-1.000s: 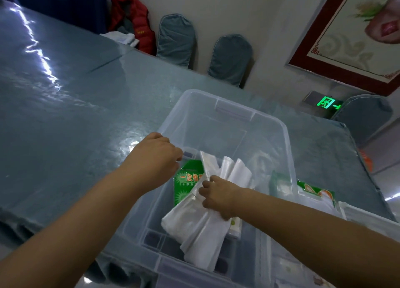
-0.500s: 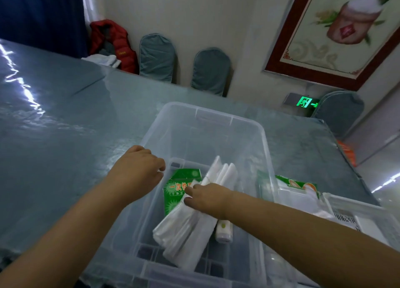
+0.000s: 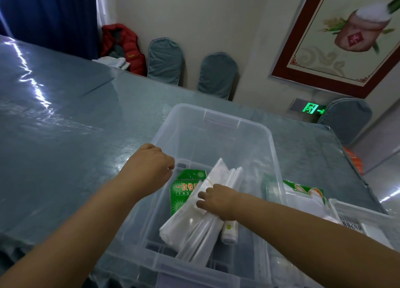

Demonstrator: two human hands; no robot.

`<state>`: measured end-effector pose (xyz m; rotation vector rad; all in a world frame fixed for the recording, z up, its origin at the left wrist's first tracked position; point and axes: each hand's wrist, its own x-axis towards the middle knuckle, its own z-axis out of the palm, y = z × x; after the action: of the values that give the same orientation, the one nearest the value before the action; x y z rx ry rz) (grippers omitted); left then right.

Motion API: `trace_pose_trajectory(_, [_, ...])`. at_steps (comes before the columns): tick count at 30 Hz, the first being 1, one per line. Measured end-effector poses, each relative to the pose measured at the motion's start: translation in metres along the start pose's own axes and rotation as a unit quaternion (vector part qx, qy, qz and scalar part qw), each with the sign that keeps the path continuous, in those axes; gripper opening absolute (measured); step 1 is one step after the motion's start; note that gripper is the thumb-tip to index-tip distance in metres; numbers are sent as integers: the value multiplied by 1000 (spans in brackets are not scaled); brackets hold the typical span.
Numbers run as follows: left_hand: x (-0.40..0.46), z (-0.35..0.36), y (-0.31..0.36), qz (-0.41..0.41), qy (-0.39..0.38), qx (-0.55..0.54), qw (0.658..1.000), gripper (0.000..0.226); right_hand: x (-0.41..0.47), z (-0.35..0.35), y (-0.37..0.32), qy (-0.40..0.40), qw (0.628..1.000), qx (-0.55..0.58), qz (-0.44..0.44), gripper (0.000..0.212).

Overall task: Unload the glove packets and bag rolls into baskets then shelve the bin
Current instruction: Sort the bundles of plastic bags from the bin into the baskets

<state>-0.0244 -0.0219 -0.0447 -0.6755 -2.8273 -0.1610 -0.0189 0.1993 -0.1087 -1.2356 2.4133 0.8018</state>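
Head view shows your right grip (image 3: pixel 213 199) clamped on the white packets (image 3: pixel 190 220) inside the bin (image 3: pixel 218 116), a green packet (image 3: pixel 184 190) just left of it. Your left grip (image 3: pixel 151 166) curls over the bin's rim; unloading is mid-way, one packet (image 3: pixel 303 190) already in the basket (image 3: pixel 355 214) right of it, shelving undone.

Blue-grey glossy table (image 3: pixel 65 136) carries clear plastic bin (image 3: pixel 216 123); white basket (image 3: pixel 363 218) just beside bin.

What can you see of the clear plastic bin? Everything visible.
The clear plastic bin is a translucent, lidless rectangular tub with a thick rim, a moulded handle recess at its far end and a ribbed base. It sits upright on the blue-grey table. Inside lie a green glove packet, white bag bundles and a small roll. The left hand holds its left rim; the right hand reaches in, grasping the bundles.
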Motion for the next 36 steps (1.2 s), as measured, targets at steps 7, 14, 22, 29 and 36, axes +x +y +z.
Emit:
trace_pose_trajectory(7, [0, -3, 1, -1, 2, -9, 1000, 25, -6, -4, -4, -4, 997, -59, -42, 31])
trace_pose_trajectory(14, [0, -4, 0, 0, -11, -13, 1000, 26, -23, -30, 18, 116, 993, -25, -11, 26])
trace_pose_trajectory(22, [7, -24, -6, -97, -21, -347, 932, 24, -74, -64, 54, 317, 937, 50, 140, 22])
trace_pose_trajectory(29, [69, -68, -4, -164, 110, -472, 859, 30, -110, -100, 99, 405, 786, 362, 296, 29])
trace_pose_trajectory(36, [118, -87, 108, -74, 96, -586, 802, 9, -163, -103, 124, 482, 504, 657, 288, 20])
